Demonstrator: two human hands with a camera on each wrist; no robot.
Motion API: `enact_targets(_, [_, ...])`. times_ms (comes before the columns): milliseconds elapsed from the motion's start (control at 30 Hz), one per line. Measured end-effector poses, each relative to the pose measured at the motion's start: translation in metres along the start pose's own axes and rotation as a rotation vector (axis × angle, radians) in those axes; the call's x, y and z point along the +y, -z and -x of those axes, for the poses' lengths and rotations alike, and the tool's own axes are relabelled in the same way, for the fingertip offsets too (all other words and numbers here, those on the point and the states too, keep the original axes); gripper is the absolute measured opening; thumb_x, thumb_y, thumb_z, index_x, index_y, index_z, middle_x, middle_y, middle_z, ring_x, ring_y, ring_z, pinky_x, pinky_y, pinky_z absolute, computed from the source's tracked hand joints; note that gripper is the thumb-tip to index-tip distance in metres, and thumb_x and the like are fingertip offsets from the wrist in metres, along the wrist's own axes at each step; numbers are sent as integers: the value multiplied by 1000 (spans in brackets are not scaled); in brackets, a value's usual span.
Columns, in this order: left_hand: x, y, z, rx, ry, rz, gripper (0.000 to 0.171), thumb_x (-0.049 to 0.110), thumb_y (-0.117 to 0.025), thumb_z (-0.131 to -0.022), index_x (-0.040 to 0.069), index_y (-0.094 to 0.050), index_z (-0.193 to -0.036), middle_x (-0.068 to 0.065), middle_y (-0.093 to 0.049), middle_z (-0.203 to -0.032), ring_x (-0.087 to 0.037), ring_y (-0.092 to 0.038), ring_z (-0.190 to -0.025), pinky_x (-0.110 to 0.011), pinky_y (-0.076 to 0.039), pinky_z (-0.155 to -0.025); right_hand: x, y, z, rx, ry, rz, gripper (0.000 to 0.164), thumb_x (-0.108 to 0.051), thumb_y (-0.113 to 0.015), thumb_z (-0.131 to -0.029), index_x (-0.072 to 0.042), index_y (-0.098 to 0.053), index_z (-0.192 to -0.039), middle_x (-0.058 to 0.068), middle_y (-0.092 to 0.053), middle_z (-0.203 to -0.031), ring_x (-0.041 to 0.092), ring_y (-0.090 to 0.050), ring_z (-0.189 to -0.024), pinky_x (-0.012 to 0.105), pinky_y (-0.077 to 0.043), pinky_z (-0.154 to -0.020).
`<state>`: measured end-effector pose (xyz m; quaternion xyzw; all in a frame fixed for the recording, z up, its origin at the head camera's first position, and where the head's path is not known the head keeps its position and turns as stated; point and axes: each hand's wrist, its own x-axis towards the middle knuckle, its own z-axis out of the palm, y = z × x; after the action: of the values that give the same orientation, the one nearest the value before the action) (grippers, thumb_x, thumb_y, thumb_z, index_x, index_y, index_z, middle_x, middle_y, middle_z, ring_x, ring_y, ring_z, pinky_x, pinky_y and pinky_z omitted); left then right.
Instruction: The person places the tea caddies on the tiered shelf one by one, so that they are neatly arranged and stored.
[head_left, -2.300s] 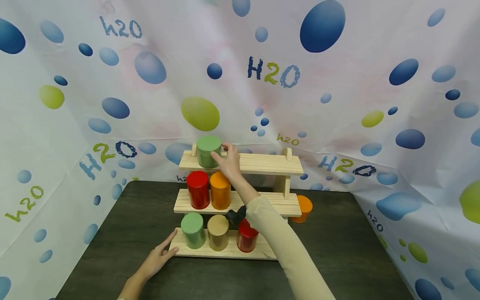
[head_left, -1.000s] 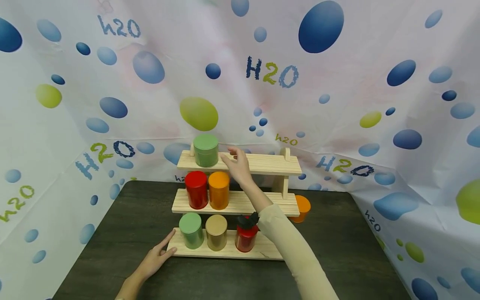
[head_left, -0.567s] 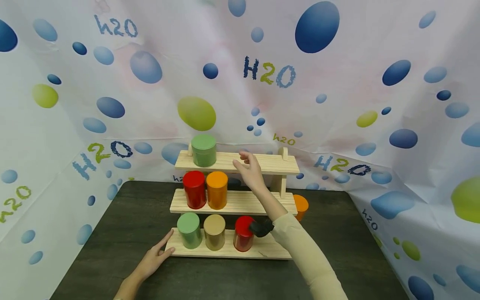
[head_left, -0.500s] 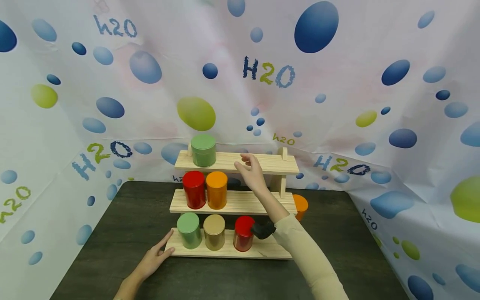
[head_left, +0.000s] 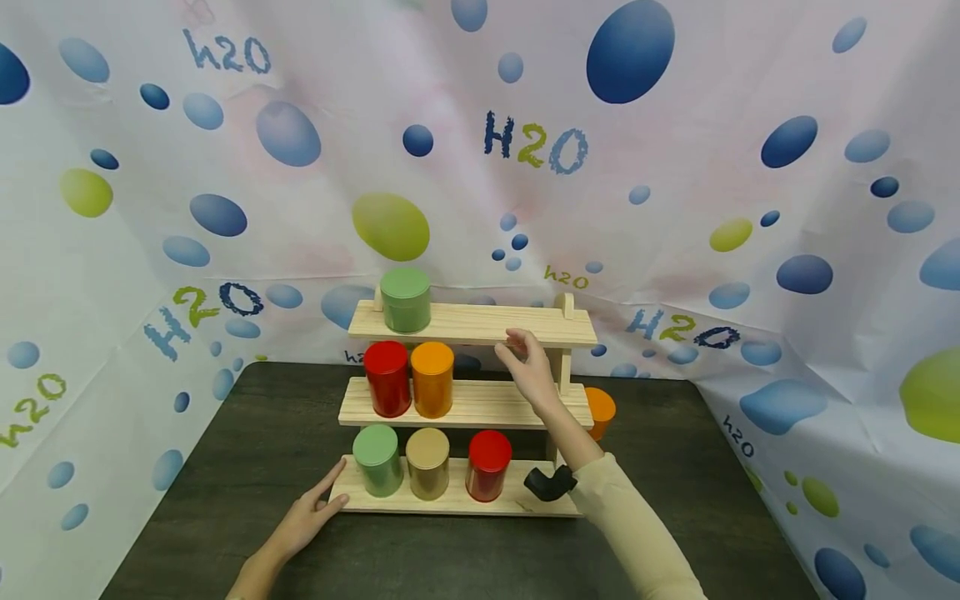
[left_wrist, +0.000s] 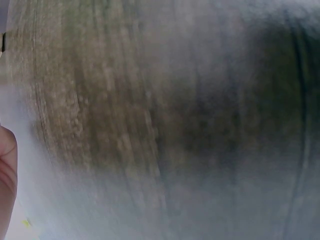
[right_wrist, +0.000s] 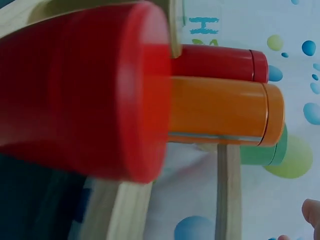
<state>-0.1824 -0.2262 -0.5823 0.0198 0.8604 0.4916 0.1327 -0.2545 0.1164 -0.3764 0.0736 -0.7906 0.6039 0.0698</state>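
A three-step wooden shelf (head_left: pixel 517 325) stands on the dark table. On its top step, at left, sits a green canister (head_left: pixel 407 302). The middle step bears a red canister (head_left: pixel 387 379) and an orange canister (head_left: pixel 432 379) side by side. Below are a second green canister (head_left: pixel 378 461), a tan canister (head_left: pixel 428 465) and another red canister (head_left: pixel 488 467). My right hand (head_left: pixel 531 367), fingers loosely bent and holding nothing, hovers before the shelf's right side. My left hand (head_left: pixel 307 517) touches the bottom step's left end with extended fingers.
Another orange canister (head_left: pixel 602 410) stands on the table (head_left: pixel 675 483), partly behind the shelf's right end. A printed white curtain (head_left: pixel 480 192) encloses the table at the back and sides. A black device (head_left: pixel 550 483) sits at my right wrist.
My right hand has let go of the green canister on the top step and moved right and down, away from it. My left hand stays at the shelf's end.
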Motion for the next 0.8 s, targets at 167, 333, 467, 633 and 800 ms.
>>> enact_targets(167, [1, 1, 0, -26, -11, 5, 68, 32, -54, -92, 11, -19, -147, -16, -65, -82, -18, -58, -57, -31, -44, -60, 32, 10, -5, 29, -32, 2, 43, -17, -56, -92, 4, -43, -128, 24, -45, -125, 37, -39, -120, 47, -30, -100])
enact_targets(333, [0, 3, 2, -60, -78, 40, 67, 28, -51, -94, 8, -16, -147, -29, -60, -106, -19, -65, -67, -31, -48, -64, 53, 17, -3, 63, -27, -2, 42, -17, -56, -92, 1, -44, -127, 24, -45, -124, 33, -42, -113, 45, -34, -97])
enact_targets(467, [0, 3, 2, -71, -91, 51, 67, 28, -51, -94, 7, -15, -147, -30, -59, -108, -19, -66, -70, -31, -49, -65, 61, 23, 3, 78, -40, 2, 42, -17, -56, -92, 0, -43, -128, 23, -46, -123, 31, -43, -111, 43, -34, -95])
enact_targets(633, [0, 3, 2, -67, -70, 53, 67, 28, -51, -94, 9, -15, -147, -26, -64, -99, -21, -66, -68, -33, -48, -65, 69, 29, 10, 97, -56, 20, 43, -18, -55, -93, 1, -43, -129, 23, -46, -122, 30, -42, -109, 42, -34, -93])
enact_targets(800, [0, 3, 2, -67, -60, 53, 67, 29, -52, -94, 9, -15, -147, -26, -64, -100, -21, -66, -70, -35, -49, -66, 77, 36, 17, 112, -61, 36, 44, -18, -56, -92, 2, -42, -129, 23, -47, -121, 30, -43, -109, 42, -34, -94])
